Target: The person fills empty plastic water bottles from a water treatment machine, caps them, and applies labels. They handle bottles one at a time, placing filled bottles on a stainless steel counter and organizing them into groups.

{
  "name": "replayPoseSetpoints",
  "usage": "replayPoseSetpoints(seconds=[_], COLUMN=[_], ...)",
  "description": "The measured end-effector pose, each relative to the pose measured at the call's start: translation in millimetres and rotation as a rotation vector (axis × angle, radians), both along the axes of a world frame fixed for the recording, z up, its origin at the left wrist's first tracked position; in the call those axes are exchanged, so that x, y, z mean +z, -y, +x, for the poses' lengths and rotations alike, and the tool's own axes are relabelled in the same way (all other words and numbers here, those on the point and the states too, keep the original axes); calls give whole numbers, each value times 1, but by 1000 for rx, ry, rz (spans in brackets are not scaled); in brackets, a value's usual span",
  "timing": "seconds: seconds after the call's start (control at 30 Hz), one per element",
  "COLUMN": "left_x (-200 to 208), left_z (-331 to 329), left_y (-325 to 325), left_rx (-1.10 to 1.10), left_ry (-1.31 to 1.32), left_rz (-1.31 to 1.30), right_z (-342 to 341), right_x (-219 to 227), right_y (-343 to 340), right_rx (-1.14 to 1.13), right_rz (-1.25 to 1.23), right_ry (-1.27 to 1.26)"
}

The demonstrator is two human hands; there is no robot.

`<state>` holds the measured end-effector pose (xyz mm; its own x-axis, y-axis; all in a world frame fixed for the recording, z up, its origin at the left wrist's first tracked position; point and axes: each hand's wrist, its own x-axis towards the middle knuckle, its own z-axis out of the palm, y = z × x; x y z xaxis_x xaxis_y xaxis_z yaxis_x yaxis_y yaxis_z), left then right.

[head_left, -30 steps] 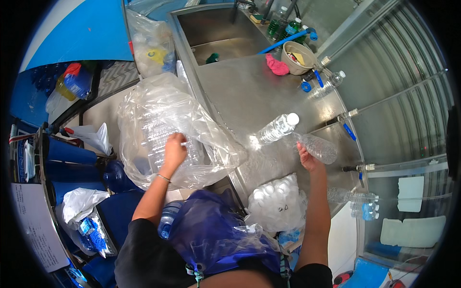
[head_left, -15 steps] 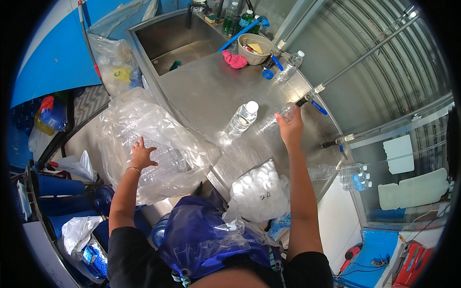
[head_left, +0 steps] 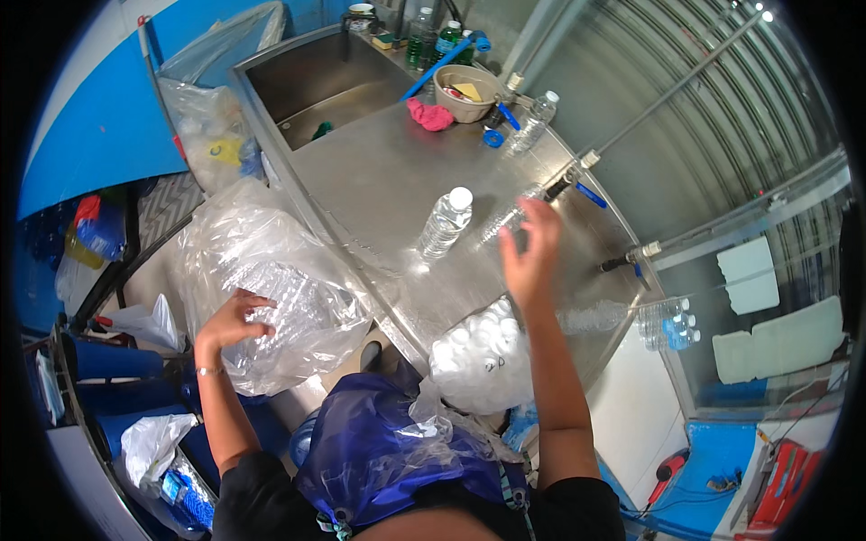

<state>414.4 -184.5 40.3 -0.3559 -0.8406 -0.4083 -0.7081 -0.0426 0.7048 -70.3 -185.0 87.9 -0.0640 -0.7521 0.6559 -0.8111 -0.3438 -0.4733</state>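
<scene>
We see the left hand [head_left: 236, 317] reaching out and down to the person's left, wrist bent, fingers curled and pressed into the top of a large clear plastic bag [head_left: 271, 288] stuffed with empty transparent bottles; the film is thin, crinkled and glossy, bulging in soft lumps. A thin bracelet circles that wrist. The right hand [head_left: 530, 257] is raised over the stainless steel counter [head_left: 379, 180], forearm stretched straight forward, palm facing ahead with the fingers loosely spread and slightly bent. Just beyond its fingertips lies an empty clear bottle [head_left: 507, 216], tilted on its side against the dull, brushed metal; from here we cannot tell whether the fingers touch it or hover just short of it. Just left of it stands an upright water bottle [head_left: 445, 224] with a white cap, ribbed and transparent. At the counter's near edge, below the right forearm, sits a smaller clear bag of white caps [head_left: 478, 356], round and pebbly. Farther back we see a pink cloth [head_left: 430, 114] beside a beige bowl [head_left: 465, 92], and a sunken steel sink [head_left: 320, 90]
</scene>
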Motion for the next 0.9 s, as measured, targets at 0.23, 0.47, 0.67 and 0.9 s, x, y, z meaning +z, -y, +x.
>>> replayPoseSetpoints(seconds=[0.23,0.47,0.67,0.9], left_x=[72,7,22,81], left_z=[-173,-309,-334,-334], left_y=[-17,43,37,-18], left_rx=[-600,-880,-578,-242], left_ry=[18,79,2,-642], left_rz=[-505,-139,-242,-530], right_z=[56,28,8,-19], right_x=[-13,3,69,100], right_y=[63,63,25,-49], right_rx=[221,187,94,33], right_rz=[231,-18,-303,-222], right_ry=[-2,50,103,723])
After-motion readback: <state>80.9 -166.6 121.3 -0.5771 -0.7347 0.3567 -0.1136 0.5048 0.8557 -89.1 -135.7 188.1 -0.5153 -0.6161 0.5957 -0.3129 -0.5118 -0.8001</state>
